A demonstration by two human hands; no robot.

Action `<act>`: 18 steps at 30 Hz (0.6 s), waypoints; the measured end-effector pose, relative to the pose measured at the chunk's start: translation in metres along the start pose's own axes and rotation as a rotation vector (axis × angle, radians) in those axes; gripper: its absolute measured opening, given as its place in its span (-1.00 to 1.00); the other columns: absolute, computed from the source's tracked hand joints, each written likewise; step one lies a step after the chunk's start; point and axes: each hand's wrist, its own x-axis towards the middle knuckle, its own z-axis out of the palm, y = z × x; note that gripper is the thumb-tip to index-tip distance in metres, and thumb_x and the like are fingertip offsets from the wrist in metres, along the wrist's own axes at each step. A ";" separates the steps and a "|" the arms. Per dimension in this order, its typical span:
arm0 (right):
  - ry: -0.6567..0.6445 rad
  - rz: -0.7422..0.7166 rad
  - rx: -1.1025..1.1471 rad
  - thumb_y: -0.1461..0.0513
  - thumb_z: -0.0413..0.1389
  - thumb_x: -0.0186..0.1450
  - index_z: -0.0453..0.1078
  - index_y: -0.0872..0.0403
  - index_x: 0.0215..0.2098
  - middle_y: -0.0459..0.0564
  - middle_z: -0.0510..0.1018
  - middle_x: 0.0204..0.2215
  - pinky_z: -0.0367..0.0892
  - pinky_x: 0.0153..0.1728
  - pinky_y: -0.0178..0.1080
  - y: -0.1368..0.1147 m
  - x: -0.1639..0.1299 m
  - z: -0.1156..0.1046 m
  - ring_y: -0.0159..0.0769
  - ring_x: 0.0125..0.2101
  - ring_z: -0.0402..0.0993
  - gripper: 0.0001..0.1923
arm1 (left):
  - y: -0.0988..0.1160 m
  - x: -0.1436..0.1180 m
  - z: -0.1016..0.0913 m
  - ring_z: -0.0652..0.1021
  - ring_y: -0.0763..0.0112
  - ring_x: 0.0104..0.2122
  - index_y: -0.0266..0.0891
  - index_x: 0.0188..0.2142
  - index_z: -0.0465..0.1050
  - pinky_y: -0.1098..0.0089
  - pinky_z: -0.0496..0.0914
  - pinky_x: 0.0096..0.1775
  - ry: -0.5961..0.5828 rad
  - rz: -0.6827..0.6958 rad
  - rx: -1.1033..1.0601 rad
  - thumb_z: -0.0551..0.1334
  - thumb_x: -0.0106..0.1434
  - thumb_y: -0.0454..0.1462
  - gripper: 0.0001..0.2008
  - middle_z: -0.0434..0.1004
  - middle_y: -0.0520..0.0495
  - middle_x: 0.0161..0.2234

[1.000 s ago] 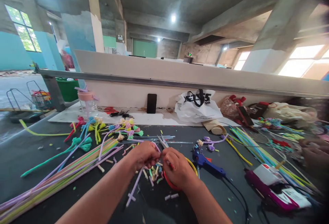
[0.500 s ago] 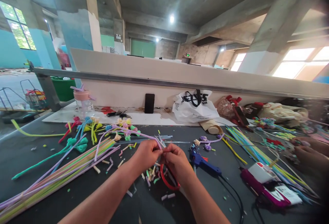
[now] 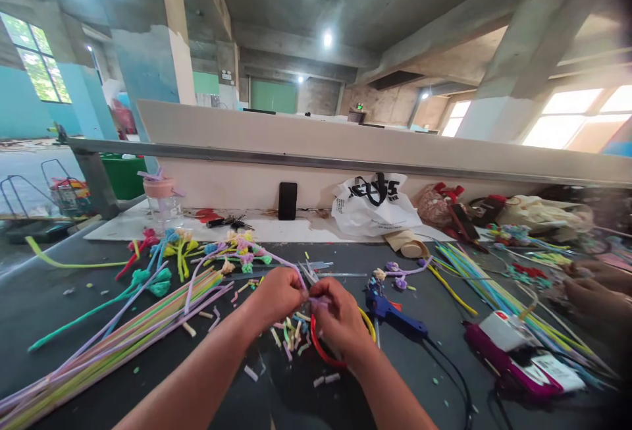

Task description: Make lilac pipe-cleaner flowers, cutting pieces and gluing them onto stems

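Observation:
My left hand (image 3: 280,293) is closed, its thumb and fingers pinching a purple pipe cleaner (image 3: 285,263) that arches back to a colourful cluster of flowers (image 3: 243,247). Close beside it, my right hand (image 3: 342,324) grips scissors with red and yellow handles (image 3: 316,344); the blades point away from me past the fingertips. A bit of purple shows between the right thumb and fingers. Short cut pieces of pipe cleaner (image 3: 288,349) lie on the dark table under my hands. How far the blades are apart is hard to make out.
Long pipe cleaners (image 3: 143,324) lie in a bundle at left. A blue glue gun (image 3: 397,315) with its cable lies right of my hands, near a purple device (image 3: 511,357). A phone (image 3: 288,201) leans at the back. At far right are another person's hands (image 3: 592,292).
My right hand has turned slightly, and the yellow scissor handle now shows beside the red one. Purple is now visible between the right fingers. My left hand has shifted a little left.

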 end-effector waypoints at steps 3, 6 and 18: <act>0.003 0.309 0.564 0.23 0.02 0.14 0.24 0.06 -0.41 -0.12 0.32 -0.53 0.27 -0.51 -0.30 -0.003 0.003 0.001 -0.40 -0.56 0.26 -0.95 | 0.004 -0.003 0.000 0.26 0.57 -0.63 -0.29 -0.61 0.31 0.53 0.08 -0.58 0.152 0.190 0.150 0.09 -0.04 -0.33 -0.90 0.26 0.11 -0.69; -0.093 0.459 0.889 0.24 0.04 0.13 0.25 0.07 -0.46 -0.13 0.34 -0.61 0.27 -0.56 -0.29 -0.002 0.004 0.001 -0.42 -0.64 0.25 -0.94 | 0.006 -0.006 0.002 0.29 0.54 -0.59 -0.28 -0.57 0.34 0.51 0.09 -0.54 0.194 0.283 0.253 0.07 0.03 -0.33 -0.87 0.31 0.08 -0.64; -0.068 0.247 0.269 0.40 0.01 -0.02 0.21 0.07 -0.58 -0.17 0.35 -0.63 0.16 -0.54 -0.37 -0.003 0.005 -0.003 -0.44 -0.59 0.27 -0.89 | 0.004 -0.004 -0.004 0.26 0.56 -0.61 -0.29 -0.60 0.32 0.53 0.08 -0.57 0.022 0.213 0.232 0.11 -0.06 -0.32 -0.92 0.24 0.11 -0.67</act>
